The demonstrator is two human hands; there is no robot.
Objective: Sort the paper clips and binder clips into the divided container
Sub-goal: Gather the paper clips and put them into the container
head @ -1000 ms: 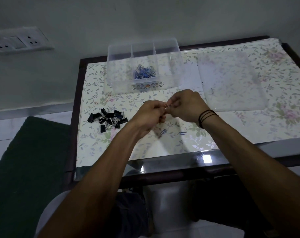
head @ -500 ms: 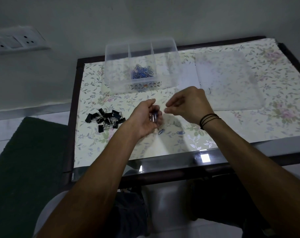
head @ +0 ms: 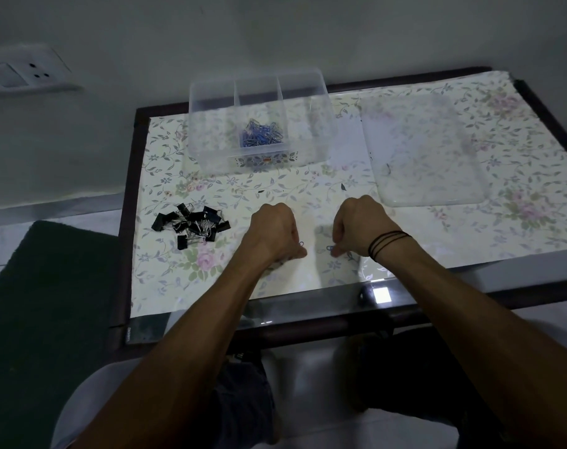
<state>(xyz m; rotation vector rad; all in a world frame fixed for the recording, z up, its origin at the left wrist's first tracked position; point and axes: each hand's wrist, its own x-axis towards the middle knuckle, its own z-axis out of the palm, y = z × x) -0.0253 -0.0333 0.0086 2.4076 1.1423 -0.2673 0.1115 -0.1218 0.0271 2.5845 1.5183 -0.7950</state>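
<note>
floral table (head: 405, 254): left hand (head: 272, 233) and right hand (head: 360, 226) each pinching a blue paper clip (head: 301, 244).

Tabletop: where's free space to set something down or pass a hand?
Free: between the binder clips and container, and right of the right hand below the clear lid. Crowded: between the left hand and right hand, loose paper clips there.

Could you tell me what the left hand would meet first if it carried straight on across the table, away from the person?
Probably the front wall of the clear divided container; the floral table beyond the left hand looks bare until there, though depth is hard to judge.
</note>
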